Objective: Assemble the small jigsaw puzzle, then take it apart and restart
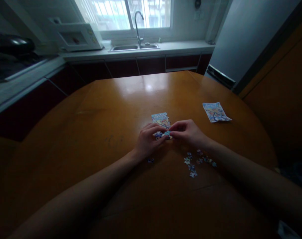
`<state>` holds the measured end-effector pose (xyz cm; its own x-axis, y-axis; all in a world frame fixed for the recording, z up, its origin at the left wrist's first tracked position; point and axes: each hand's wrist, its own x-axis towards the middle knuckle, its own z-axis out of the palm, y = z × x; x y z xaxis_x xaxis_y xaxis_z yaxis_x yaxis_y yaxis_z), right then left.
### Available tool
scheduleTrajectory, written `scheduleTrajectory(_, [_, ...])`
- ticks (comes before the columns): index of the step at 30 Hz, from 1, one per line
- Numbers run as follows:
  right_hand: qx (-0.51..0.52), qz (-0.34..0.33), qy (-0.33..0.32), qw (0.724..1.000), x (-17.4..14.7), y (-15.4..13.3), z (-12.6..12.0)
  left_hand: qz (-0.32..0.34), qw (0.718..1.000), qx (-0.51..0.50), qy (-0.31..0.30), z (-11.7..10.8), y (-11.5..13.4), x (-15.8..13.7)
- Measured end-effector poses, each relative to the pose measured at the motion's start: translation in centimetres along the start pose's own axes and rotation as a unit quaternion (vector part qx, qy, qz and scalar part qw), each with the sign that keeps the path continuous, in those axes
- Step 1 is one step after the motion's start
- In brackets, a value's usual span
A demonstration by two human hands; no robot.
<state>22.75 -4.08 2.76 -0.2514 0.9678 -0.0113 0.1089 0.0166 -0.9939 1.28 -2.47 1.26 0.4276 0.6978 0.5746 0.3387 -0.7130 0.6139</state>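
Jigsaw puzzle point(160, 118) | partly covered | left fingers point(155, 128), right fingers point(177, 124) nearly together (can't tell hold)

I'm in a kitchen, a home one by its look: beyond the wooden table point(111, 106) I see a steel sink point(111, 50) with a curved tap point(136, 25), set in a pale counter point(186, 46) over dark red cabinets point(122, 68), a white microwave point(75, 37), a dark pan point(15, 44) on the stove point(19, 71), and a grey fridge point(248, 36).
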Motion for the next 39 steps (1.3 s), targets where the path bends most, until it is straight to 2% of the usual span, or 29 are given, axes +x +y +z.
scheduleTrajectory(9, [0.003,-0.039,-0.030,0.999,0.2,0.5,-0.4,-0.003,1.000,-0.004,0.002,-0.1,0.2,0.0])
scheduleTrajectory(17, [-0.092,-0.127,-0.034,0.987,0.2,0.8,-0.3,-0.012,1.000,0.000,-0.005,-0.1,0.1,0.0])
scheduleTrajectory(23, [-0.124,-0.153,-0.025,0.980,0.2,0.5,-0.2,-0.011,1.000,0.006,-0.001,-0.1,-0.1,0.1])
scheduleTrajectory(29, [-0.132,-0.158,-0.030,0.978,0.3,0.7,-0.5,-0.010,1.000,0.005,-0.004,-0.1,-0.1,0.0])
scheduleTrajectory(35, [-0.088,-0.125,-0.043,0.987,0.4,1.1,-0.5,-0.011,1.000,0.003,-0.005,-0.2,-0.1,0.0])
scheduleTrajectory(39, [-0.087,-0.112,-0.025,0.990,0.4,1.0,-0.2,-0.003,1.000,0.011,-0.010,-0.2,-0.1,0.0])
